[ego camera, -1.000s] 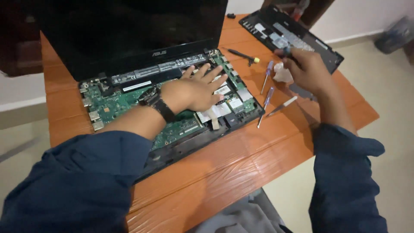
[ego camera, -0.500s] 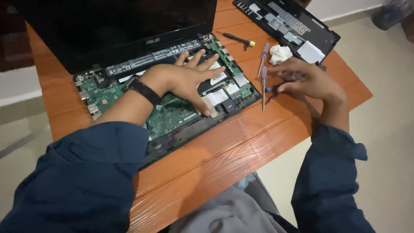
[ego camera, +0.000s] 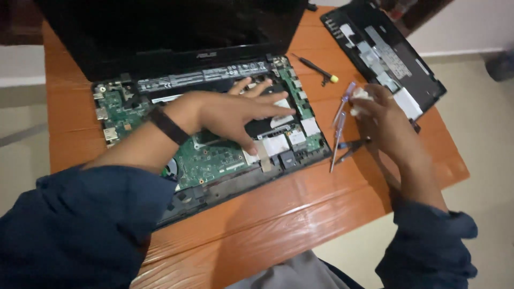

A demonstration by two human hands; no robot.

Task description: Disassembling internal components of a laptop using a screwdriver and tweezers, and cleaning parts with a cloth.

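Two bare hands work over an opened black laptop [ego camera: 214,134] lying on an orange wooden table [ego camera: 300,198], its keyboard cover removed so the green circuit board [ego camera: 209,155] shows. The left hand [ego camera: 235,115], with a black wristband [ego camera: 168,126] on the wrist, lies flat and spread on the laptop's insides, fingers apart and clamped on nothing, the fingertips reaching the black and white parts at the right end of the board. The right hand [ego camera: 383,120] rests on the table just right of the laptop, its fingers curled together around a small white crumpled wad [ego camera: 360,96]. Several slim screwdrivers with clear bluish handles [ego camera: 340,126] lie just left of that hand, between it and the laptop's right edge. Farther off, a thin black screwdriver with a yellow tip [ego camera: 316,69] lies alone on the table. At the far right, the detached black laptop cover panel [ego camera: 385,53] lies tilted, partly over the table's edge.
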